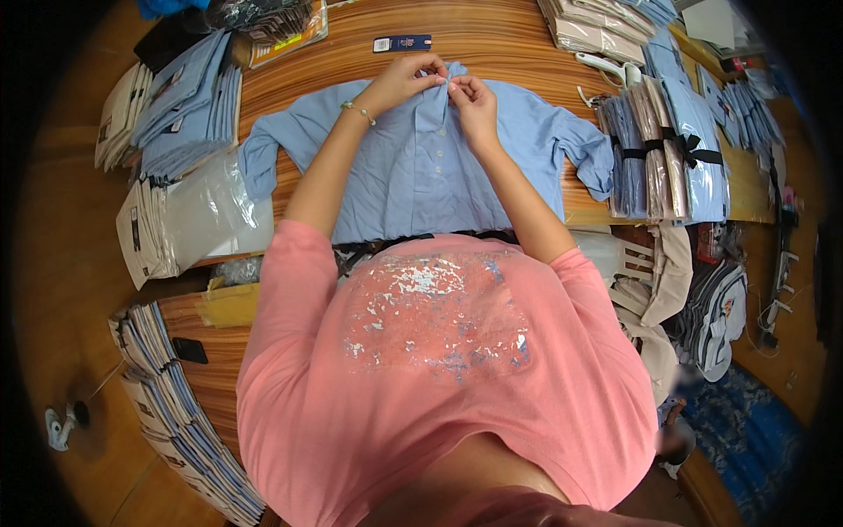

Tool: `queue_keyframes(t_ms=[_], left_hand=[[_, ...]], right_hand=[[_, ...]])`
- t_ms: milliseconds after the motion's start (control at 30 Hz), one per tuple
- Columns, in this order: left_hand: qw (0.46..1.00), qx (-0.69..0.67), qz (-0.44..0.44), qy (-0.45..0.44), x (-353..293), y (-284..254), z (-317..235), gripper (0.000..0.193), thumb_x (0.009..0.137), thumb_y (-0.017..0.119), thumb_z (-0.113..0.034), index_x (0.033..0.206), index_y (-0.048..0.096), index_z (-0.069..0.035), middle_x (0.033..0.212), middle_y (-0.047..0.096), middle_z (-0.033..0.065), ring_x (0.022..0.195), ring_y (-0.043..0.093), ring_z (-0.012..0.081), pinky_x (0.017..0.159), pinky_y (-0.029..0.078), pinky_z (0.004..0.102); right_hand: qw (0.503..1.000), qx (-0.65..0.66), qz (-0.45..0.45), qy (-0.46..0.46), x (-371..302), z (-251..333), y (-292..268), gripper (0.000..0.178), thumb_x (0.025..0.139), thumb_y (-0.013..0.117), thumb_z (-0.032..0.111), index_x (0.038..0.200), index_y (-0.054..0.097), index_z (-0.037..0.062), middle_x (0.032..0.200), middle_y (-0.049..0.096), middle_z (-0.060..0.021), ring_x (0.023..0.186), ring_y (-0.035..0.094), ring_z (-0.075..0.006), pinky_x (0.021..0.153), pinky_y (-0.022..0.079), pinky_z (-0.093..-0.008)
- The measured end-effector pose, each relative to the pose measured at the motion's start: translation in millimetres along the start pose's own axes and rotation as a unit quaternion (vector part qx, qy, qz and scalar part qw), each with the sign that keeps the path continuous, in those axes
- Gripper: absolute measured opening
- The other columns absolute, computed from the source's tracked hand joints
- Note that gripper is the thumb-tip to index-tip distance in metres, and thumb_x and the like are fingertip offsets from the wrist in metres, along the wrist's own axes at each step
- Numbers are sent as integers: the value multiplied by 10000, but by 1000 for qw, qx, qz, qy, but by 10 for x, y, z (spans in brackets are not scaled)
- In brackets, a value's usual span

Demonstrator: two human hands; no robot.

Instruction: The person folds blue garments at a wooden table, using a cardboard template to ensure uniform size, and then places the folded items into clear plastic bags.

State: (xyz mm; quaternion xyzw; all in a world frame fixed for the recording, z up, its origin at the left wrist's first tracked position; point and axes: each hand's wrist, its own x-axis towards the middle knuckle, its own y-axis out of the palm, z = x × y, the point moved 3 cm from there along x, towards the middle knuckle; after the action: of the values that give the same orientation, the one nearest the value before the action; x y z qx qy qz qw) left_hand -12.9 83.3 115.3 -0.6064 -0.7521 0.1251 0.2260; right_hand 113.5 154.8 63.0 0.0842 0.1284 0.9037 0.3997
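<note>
A light blue button-up shirt lies front side up on the wood-grain table, its sleeves out to both sides and its collar at the far end. My left hand pinches the shirt's front just below the collar. Close beside it, my right hand pinches the other side of the same opening, the fingertips of both hands almost meeting. Whether a button is between the fingers is too small to tell. Several pale buttons show down the placket below my hands. A dark blue hang tag lies beyond the collar.
Folded blue shirts and clear plastic bags are at the left. On the right stand bundled shirts tied with black ribbon, near a white-handled tool. A phone lies lower left beside more stacked garments.
</note>
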Motion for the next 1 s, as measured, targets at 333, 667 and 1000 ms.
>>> queue_keyframes(t_ms=[333,667,1000], left_hand=[[982,47,-179,49,-95,-348,-125,100,870,541,-73,942,528,-5,869,568,11,833,535,89,749,429,214],[995,-17,-69,-66,-524,-443,-694,191,843,593,-85,1016,643,-22,972,617,21,818,535,77,723,430,203],[994,37,-23,-104,-915,201,-342,178,749,668,-91,916,640,-36,829,630,20,715,548,93,663,434,228]], right_hand=[[996,-37,-7,80,-261,292,129,146,797,660,102,879,581,10,668,527,32,615,436,-35,529,341,-187],[965,-218,144,-13,-137,1036,-139,252,718,733,143,886,616,-4,749,609,-16,660,506,-70,594,407,-218],[920,-372,121,-25,-692,623,-513,215,670,728,103,853,643,28,734,624,-62,694,537,-171,654,436,-300]])
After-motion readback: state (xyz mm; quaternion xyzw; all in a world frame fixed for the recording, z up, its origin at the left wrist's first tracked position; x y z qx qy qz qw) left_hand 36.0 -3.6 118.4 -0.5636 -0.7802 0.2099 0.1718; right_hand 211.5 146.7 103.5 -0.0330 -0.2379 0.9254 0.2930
